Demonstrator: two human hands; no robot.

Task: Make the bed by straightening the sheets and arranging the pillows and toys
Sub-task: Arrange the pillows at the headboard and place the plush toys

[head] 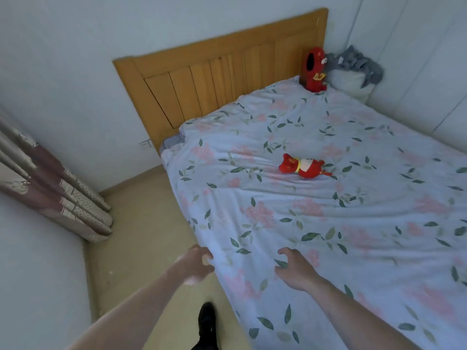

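Observation:
A floral sheet (328,223) in white, pink and green covers the bed, with light wrinkles across it. A small red plush toy (304,168) lies on its side in the middle of the sheet. A taller red plush toy (314,69) stands upright at the far corner against the wooden headboard (214,79). Beside it a white pillow (351,82) rests under a grey cloth (358,61). My left hand (195,265) hovers at the sheet's near edge, fingers curled and apart. My right hand (297,270) is over the sheet, fingers spread, holding nothing.
A patterned curtain (58,193) hangs at the left by the wall. Beige floor (141,236) runs between the curtain and the bed's side. My dark shoe (207,324) stands on the floor beside the bed. A white wall borders the bed's far side.

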